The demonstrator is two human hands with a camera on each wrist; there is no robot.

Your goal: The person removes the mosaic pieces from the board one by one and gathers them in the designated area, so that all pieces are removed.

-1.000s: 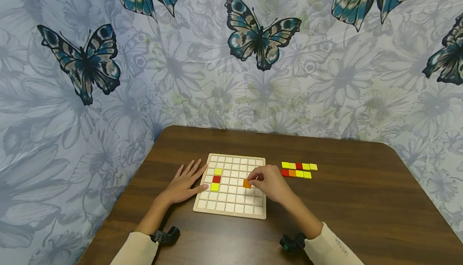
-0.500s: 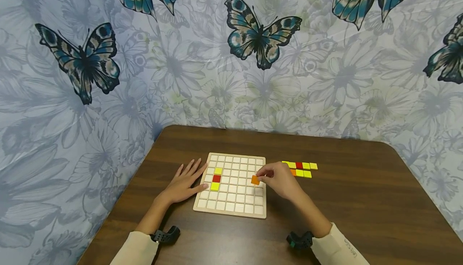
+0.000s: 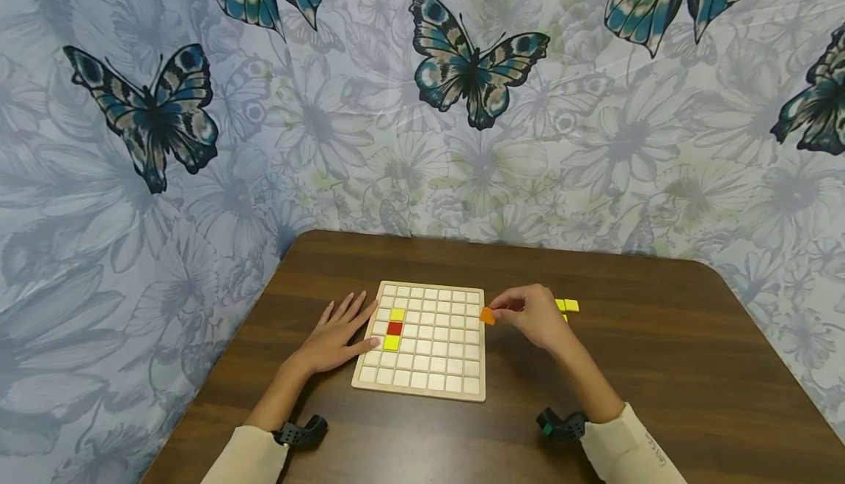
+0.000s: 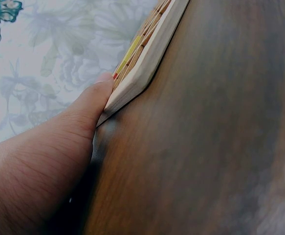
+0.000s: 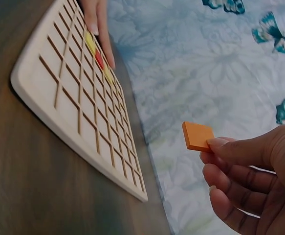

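My right hand [image 3: 533,317] pinches an orange square tile [image 5: 197,136] between thumb and fingers, just off the right edge of a pale wooden grid board [image 3: 432,394]. Spread flat at the board's left side, my left hand [image 3: 335,339] has its thumb over the rim and its fingers on the table. In the board's left part a yellow tile [image 3: 397,314], a red tile [image 3: 394,328] and another yellow tile [image 3: 392,342] sit in one column. The left wrist view shows the thumb [image 4: 96,98] against the board's corner.
Yellow tiles [image 3: 571,306] lie on the brown wooden table [image 3: 660,367] behind my right hand, which hides most of their two rows. A butterfly-patterned cloth [image 3: 370,139] hangs at the table's far edge. Each wrist wears a black band [image 3: 300,432].
My right hand has carried the orange tile rightward from over the board to past its right edge, covering more of the loose tiles. The left hand has stayed in place.
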